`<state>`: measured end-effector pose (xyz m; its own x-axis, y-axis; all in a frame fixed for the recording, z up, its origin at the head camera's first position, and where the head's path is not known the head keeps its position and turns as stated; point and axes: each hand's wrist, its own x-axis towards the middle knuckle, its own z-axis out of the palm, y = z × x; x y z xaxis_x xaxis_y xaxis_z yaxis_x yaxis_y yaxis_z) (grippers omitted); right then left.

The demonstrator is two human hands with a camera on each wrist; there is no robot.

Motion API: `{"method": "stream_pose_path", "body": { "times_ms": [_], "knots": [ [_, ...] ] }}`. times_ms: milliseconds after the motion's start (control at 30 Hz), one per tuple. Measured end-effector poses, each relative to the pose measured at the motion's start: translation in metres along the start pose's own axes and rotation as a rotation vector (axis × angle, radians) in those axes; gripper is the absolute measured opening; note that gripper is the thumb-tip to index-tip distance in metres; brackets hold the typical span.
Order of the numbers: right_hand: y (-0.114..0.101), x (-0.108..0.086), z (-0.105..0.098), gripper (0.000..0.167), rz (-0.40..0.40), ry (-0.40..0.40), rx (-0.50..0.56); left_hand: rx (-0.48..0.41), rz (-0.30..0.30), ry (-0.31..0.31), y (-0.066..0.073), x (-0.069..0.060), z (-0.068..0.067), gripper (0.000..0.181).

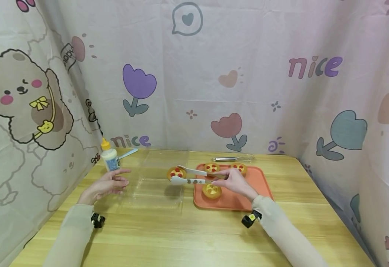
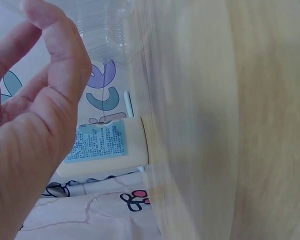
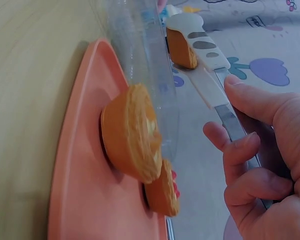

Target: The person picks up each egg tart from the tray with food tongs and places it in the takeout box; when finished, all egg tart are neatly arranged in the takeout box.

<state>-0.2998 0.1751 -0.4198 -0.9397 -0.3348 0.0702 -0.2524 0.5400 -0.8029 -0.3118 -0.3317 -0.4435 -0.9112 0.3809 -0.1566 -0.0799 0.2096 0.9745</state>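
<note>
My right hand point(image 1: 235, 181) grips a pair of tongs point(image 1: 194, 181) with white, paw-patterned tips. Between the tips is a tart with red pieces on top point(image 1: 174, 173), held over the right part of a clear plastic container point(image 1: 158, 204). In the right wrist view the held tart point(image 3: 181, 50) hangs above the clear plastic. My left hand point(image 1: 107, 185) holds nothing, its fingers loosely bent beside the container's left side. On the orange tray point(image 1: 248, 200) sit a yellow-topped tart point(image 1: 212, 191) and two red-topped tarts point(image 1: 212, 168), point(image 1: 239, 168).
A white bottle with a yellow cap point(image 1: 110, 157) stands at the back left, with a light blue utensil point(image 1: 128, 153) beside it. Behind the tray lies a metal whisk point(image 1: 232, 159). Printed curtains point(image 1: 194, 92) hang behind the wooden table point(image 1: 141, 237).
</note>
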Motion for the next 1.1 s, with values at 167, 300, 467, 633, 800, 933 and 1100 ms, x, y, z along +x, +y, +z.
{"method": "stream_pose_path", "body": {
  "times_ms": [167, 300, 467, 633, 800, 933, 1100],
  "knots": [
    [-0.006, 0.008, 0.008, 0.042, -0.030, -0.016, -0.019, -0.004, 0.003, -0.002, 0.000, 0.000, 0.000, 0.069],
    [-0.012, 0.013, 0.014, 0.040, -0.035, -0.034, -0.021, -0.006, 0.004, -0.004, 0.000, 0.000, 0.000, 0.069],
    [-0.018, 0.019, 0.024, 0.043, -0.044, -0.040, -0.033, 0.005, 0.001, -0.004, 0.000, -0.001, 0.000, 0.069],
    [-0.023, 0.025, 0.031, 0.044, -0.062, -0.060, -0.028, 0.007, -0.001, -0.001, 0.001, -0.001, 0.001, 0.070],
    [-0.024, 0.030, 0.039, 0.044, -0.073, -0.051, -0.063, -0.016, -0.001, -0.015, 0.002, 0.000, 0.000, 0.070],
    [-0.028, 0.033, 0.044, 0.045, -0.078, -0.050, -0.081, -0.013, -0.002, -0.014, 0.002, 0.000, 0.000, 0.071],
    [-0.033, 0.037, 0.051, 0.049, -0.089, -0.060, -0.078, -0.003, 0.001, -0.005, 0.001, -0.001, 0.001, 0.069]
  ]
}}
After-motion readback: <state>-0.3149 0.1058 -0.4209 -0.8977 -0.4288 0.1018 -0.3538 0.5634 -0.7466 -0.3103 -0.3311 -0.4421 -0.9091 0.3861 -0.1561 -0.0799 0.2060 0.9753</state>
